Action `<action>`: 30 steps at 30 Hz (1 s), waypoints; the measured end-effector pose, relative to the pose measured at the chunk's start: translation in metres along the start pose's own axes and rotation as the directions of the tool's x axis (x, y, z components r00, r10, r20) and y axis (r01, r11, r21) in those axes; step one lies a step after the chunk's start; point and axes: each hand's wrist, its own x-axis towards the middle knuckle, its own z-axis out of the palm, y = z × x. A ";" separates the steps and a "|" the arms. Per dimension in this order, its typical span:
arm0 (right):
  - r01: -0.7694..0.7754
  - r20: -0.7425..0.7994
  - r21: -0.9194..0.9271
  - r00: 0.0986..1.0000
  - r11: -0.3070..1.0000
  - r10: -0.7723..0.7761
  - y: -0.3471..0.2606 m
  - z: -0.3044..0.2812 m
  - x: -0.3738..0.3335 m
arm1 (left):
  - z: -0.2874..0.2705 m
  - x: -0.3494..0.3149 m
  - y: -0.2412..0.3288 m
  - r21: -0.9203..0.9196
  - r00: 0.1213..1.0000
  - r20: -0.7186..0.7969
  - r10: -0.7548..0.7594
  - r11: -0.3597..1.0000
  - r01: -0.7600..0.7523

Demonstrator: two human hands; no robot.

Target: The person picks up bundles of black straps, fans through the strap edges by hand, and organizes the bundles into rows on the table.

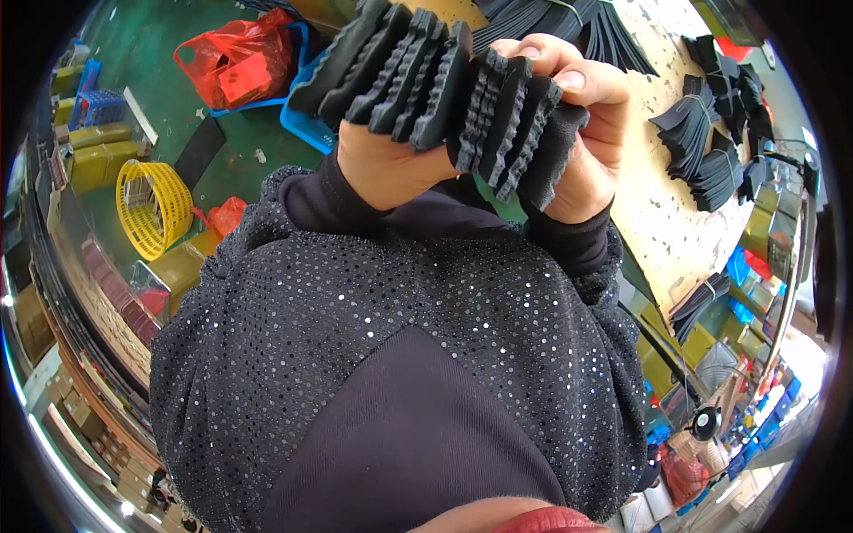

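Up close in front of my chest I hold a fanned bundle of black strips (444, 98) with ruffled, wavy end edges. The strips lie side by side in a row, split into a left and a right clump. My left hand (386, 169) is closed round the left clump from below, its fingers mostly hidden behind the strips. My right hand (595, 133) grips the right clump, with fingertips over the top and the thumb side below. The strips' far ends are out of sight.
A pale worktable (657, 240) at the right carries several tied bundles of black strips (689, 129). On the green floor at the left stand a yellow basket (153, 206) and a blue crate (311, 120) near a red plastic bag (240, 67).
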 end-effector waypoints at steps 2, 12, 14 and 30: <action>-0.014 -0.003 0.102 1.000 0.995 0.014 0.004 0.002 0.002 | 0.000 0.001 0.001 0.004 1.000 -0.001 0.022 1.000 -0.022; -0.003 0.021 0.413 1.000 0.911 -0.007 0.014 0.005 0.006 | -0.005 0.004 0.008 -0.326 0.922 -0.167 -0.349 0.902 0.282; -0.019 0.020 0.450 1.000 0.893 0.012 0.019 0.005 0.005 | -0.008 0.001 -0.004 -0.232 0.974 -0.139 -0.181 0.962 0.146; 0.056 -0.049 0.791 0.998 0.609 -0.027 0.032 0.019 0.008 | 0.000 0.023 0.038 -0.391 0.863 -0.323 -0.390 0.885 0.254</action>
